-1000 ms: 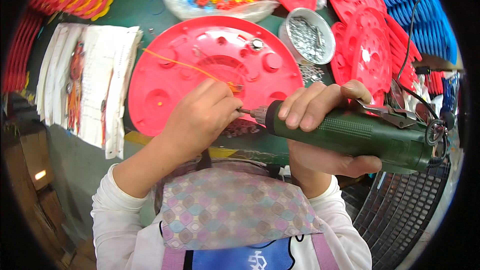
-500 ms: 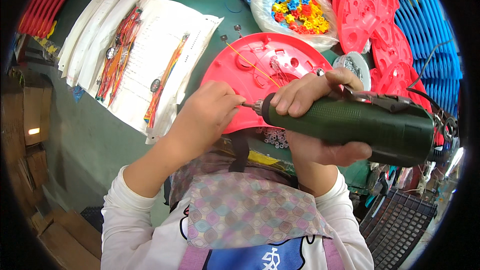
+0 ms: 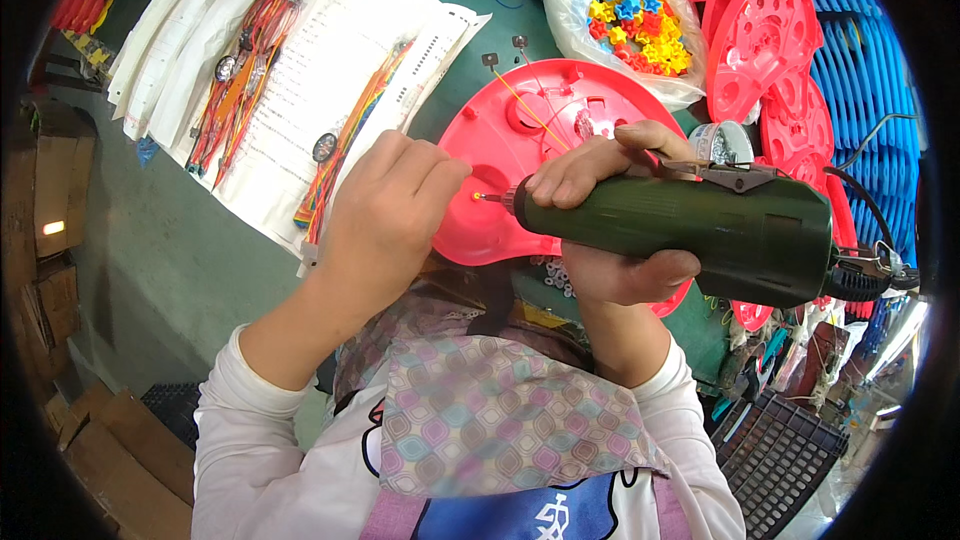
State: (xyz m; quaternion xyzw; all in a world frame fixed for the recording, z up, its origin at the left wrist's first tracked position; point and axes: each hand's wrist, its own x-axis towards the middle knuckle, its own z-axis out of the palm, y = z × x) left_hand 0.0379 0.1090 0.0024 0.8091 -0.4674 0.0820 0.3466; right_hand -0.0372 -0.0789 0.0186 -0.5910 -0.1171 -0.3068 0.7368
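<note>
My right hand (image 3: 585, 175) wraps round a dark green electric screwdriver (image 3: 690, 230), held almost level. Its bit reaches left to a small yellow spot on a pinkish-red plastic shell (image 3: 475, 145). Beside the tip, at the shell's left edge, my left hand (image 3: 390, 195) is closed with its fingers curled together; whatever is in them is hidden. A thin yellow wire (image 3: 530, 110) crosses the shell and ends in a small dark square piece (image 3: 490, 59) beyond its far rim. Part of the shell lies hidden under the screwdriver and my right hand.
Left on the green table (image 3: 215, 250) lie white papers (image 3: 330, 50) with bundles of coloured wires (image 3: 245, 70). Behind the shell stands a plastic bag (image 3: 575, 10) of star-shaped pieces. A round tub (image 3: 722, 143), more red shells (image 3: 765, 20) and stacked blue parts (image 3: 865, 90) are at the right.
The view has shifted a little. My left fingers have drawn back from the bit, which is now uncovered at the yellow spot. The screwdriver stays in my right hand.
</note>
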